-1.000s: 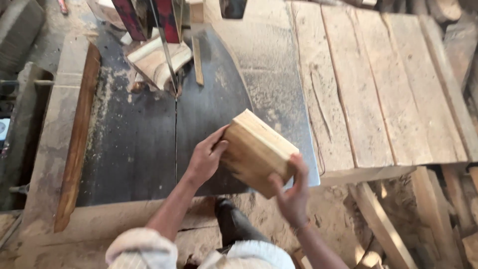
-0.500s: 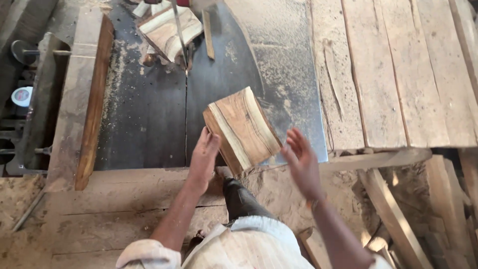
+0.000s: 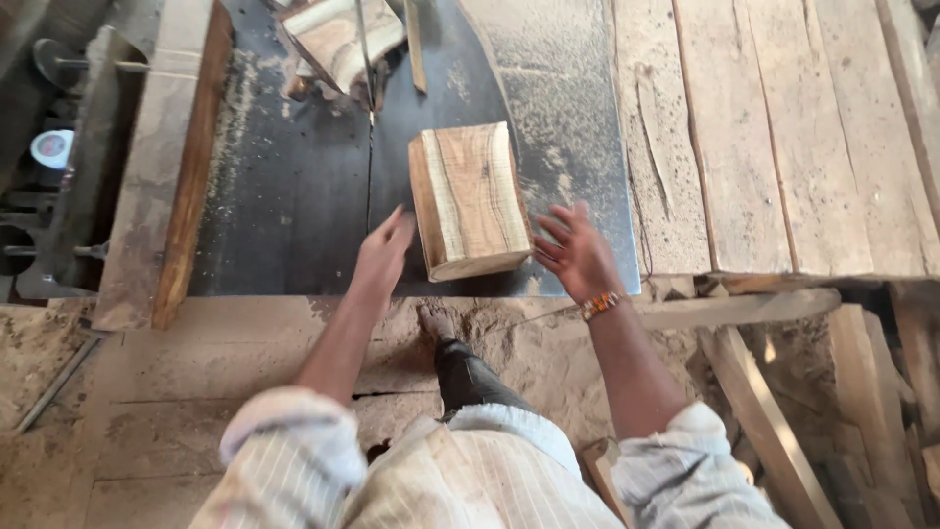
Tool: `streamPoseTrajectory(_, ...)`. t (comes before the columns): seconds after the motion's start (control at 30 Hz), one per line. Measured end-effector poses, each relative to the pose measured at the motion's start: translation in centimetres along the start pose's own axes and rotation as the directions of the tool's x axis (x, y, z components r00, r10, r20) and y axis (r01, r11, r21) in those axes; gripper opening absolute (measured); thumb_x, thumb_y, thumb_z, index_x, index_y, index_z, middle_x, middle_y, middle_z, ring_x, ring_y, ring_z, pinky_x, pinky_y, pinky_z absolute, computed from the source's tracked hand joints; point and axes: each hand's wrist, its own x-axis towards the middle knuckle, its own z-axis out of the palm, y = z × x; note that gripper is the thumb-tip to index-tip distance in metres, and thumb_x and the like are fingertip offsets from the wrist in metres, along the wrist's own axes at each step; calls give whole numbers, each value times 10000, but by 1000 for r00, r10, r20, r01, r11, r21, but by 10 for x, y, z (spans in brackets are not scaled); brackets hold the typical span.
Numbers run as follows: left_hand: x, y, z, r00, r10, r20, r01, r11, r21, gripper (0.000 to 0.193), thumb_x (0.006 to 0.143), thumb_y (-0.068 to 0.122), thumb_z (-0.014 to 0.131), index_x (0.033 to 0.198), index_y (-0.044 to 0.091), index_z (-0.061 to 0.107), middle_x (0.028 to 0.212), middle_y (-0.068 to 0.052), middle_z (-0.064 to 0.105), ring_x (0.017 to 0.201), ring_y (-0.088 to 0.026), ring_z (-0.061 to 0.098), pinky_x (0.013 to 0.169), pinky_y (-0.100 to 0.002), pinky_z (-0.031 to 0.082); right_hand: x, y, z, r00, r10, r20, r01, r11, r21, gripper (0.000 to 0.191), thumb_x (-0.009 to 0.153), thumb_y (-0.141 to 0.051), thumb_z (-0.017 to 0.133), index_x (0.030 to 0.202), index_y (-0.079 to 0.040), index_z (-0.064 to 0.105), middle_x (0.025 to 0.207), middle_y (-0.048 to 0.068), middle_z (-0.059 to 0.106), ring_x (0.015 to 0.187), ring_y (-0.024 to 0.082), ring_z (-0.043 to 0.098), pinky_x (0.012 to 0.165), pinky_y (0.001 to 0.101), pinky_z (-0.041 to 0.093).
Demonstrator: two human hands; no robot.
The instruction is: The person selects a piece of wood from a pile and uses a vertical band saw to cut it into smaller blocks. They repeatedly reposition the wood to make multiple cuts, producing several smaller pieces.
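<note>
My open left hand (image 3: 384, 257) and right hand (image 3: 576, 253) flank but hold nothing, the block (image 3: 470, 200) lying flat on the saw table (image 3: 284, 216) beside the blade (image 3: 364, 49); it looks heavy, stiff, best gripped by its long sides.

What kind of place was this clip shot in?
Most likely a sawmill or woodworking shop: a band saw blade runs through a dark metal table, a cut wood block lies on it, and sawdust covers the floor.
</note>
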Motion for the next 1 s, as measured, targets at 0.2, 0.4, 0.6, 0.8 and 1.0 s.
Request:
streamPoseTrajectory(0.2, -53, -39, -58, 984, -11, -177, -3, 997, -82, 629, 985, 343, 637, 1502, 19, 486, 1380, -128, 660, 1155, -223, 686, 952, -326, 540, -27, -13, -11, 987, -159, 29, 162, 967, -195, 875, 911, -495, 546, 1624, -240, 108, 1596, 211, 338, 1245, 357, 596, 1059, 547, 499)
streamPoseTrajectory(0.4, -75, 5, -52, 998, -12, -57, 28, 956, 291, 741, 939, 495, 590, 1549, 109, 421, 1488, -159, 559, 1324, -275, 580, 1096, -420, 472, -26, -6, 60, 902, -197, 385, 427, 550, -718, 1121, 763, -287, 836, 1640, -177, 146, 1658, 161, 345, 1373, 286, 536, 1127, 424, 481)
streamPoseTrajectory(0.6, -71, 35, -19, 977, 157, 141, -191, 942, 275, 959, 904, 551, 664, 1588, 41, 226, 1554, -221, 404, 1402, -344, 456, 1134, -454, 393, -32, -4, 94, 943, -175, 282, 326, 322, -889, 1137, 753, -217, 808, 1643, -194, 102, 1545, 128, 509, 1349, 278, 568, 1123, 395, 464)
streamPoseTrajectory(0.8, -57, 50, -17, 983, 181, -26, -163, 930, 331, 928, 890, 552, 664, 1579, 57, 289, 1400, -210, 604, 1305, -315, 595, 1065, -413, 476, -19, 10, 127, 892, -291, 347, 415, 217, -884, 1132, 781, -209, 838, 1646, -185, 108, 1518, 159, 523, 1286, 311, 610, 1085, 398, 485)
streamPoseTrajectory(1.0, -36, 71, -34, 978, 149, -146, -88, 929, 360, 814, 913, 518, 657, 1562, 124, 364, 1308, -185, 673, 1231, -323, 643, 1011, -427, 499, 8, 13, 156, 879, -347, 327, 409, 197, -891, 1191, 696, -242, 900, 1629, -208, 160, 1444, 169, 589, 1264, 306, 634, 1033, 399, 519)
